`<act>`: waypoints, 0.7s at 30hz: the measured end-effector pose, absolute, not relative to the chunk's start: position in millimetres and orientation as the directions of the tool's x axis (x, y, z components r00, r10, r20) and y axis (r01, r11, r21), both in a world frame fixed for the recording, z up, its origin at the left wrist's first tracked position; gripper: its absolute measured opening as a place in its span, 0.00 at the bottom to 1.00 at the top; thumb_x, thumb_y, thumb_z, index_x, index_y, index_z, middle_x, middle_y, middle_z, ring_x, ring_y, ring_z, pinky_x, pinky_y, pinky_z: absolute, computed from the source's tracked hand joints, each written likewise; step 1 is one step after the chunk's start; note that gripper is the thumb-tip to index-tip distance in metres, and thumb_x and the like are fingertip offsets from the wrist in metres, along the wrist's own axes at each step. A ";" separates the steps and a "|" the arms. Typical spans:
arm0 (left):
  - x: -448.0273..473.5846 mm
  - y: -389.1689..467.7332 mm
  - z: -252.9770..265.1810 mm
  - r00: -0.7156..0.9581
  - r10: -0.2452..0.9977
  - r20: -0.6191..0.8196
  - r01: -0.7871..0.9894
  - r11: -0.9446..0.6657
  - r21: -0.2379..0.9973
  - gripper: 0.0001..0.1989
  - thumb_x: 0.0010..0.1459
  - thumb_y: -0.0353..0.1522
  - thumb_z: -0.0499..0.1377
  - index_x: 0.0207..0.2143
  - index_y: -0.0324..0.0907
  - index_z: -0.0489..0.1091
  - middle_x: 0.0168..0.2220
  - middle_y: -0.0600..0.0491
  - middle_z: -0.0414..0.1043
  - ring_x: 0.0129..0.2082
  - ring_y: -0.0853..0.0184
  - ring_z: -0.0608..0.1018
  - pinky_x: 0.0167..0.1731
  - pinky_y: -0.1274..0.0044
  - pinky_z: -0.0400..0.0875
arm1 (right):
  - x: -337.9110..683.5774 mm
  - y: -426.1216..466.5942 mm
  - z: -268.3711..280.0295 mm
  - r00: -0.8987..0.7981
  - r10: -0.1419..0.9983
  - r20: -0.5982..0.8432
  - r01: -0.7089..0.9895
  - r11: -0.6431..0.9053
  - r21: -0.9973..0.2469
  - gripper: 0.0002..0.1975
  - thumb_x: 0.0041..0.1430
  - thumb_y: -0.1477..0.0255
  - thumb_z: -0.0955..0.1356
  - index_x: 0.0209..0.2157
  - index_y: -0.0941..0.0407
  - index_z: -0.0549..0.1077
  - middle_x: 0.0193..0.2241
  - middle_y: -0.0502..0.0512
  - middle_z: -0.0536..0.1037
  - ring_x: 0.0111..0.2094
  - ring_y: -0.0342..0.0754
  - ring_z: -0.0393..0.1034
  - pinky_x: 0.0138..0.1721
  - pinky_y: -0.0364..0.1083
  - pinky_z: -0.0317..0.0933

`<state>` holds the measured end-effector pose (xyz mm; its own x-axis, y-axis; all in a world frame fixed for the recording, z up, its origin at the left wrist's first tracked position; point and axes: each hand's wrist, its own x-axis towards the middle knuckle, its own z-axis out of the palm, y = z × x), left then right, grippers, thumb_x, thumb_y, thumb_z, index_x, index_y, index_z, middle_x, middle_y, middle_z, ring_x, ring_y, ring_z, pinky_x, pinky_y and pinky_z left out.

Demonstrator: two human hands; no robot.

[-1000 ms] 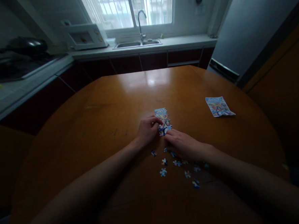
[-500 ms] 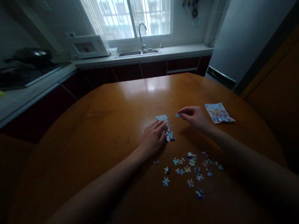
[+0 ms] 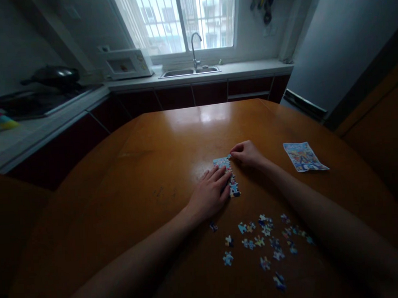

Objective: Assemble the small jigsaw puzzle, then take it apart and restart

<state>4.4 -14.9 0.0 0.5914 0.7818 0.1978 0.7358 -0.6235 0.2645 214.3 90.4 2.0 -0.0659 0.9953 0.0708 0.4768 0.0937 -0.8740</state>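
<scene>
My left hand (image 3: 212,191) lies flat with its fingers stretched over a partly joined jigsaw puzzle (image 3: 234,190), covering much of its left side. At the puzzle's upper right corner, my right hand (image 3: 248,154) pinches a small light-blue puzzle piece (image 3: 229,156) between thumb and fingertips. The piece touches or nearly touches the puzzle's edge; I cannot tell whether it is fitted in. Several loose puzzle pieces (image 3: 259,241) are scattered nearer to me, below both hands. One dark loose piece (image 3: 213,227) rests just below my left wrist.
A creased picture sheet (image 3: 302,156) lies to the right of my right hand. All this is on a brown wooden table (image 3: 130,180). Beyond it are a counter with a sink (image 3: 181,72), a microwave (image 3: 126,64) and a pan (image 3: 55,77) on the stove.
My right hand has moved left with the puzzle piece, from apart to the puzzle's upper right corner. My left hand stays on the puzzle. The whole view has shifted slightly.
</scene>
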 end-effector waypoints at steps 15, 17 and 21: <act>6.2 -16.5 2.1 0.578 0.796 0.181 0.743 -0.605 0.286 0.23 0.71 0.38 0.52 0.66 0.47 0.64 0.70 0.50 0.59 0.70 0.53 0.60 0.69 0.57 0.54 | 214.7 94.1 -9.0 -0.118 0.981 0.153 0.694 0.192 -0.694 0.07 0.54 0.73 0.72 0.31 0.61 0.83 0.30 0.59 0.84 0.29 0.47 0.76 0.30 0.42 0.63; 6.5 -16.7 2.8 0.576 0.797 0.181 0.745 -0.603 0.284 0.23 0.70 0.37 0.52 0.66 0.46 0.64 0.69 0.49 0.59 0.70 0.53 0.60 0.69 0.57 0.55 | 213.8 93.6 -10.1 -0.111 0.979 0.170 0.726 0.196 -0.659 0.07 0.55 0.71 0.73 0.31 0.60 0.83 0.30 0.59 0.84 0.30 0.48 0.76 0.31 0.43 0.63; 6.4 -17.2 3.3 0.583 0.792 0.182 0.741 -0.610 0.280 0.24 0.70 0.37 0.52 0.66 0.45 0.64 0.70 0.49 0.59 0.70 0.53 0.60 0.69 0.58 0.55 | 214.9 95.2 -14.0 -0.100 0.975 0.200 0.708 0.211 -0.674 0.08 0.55 0.70 0.72 0.31 0.60 0.83 0.30 0.59 0.84 0.30 0.47 0.76 0.32 0.43 0.63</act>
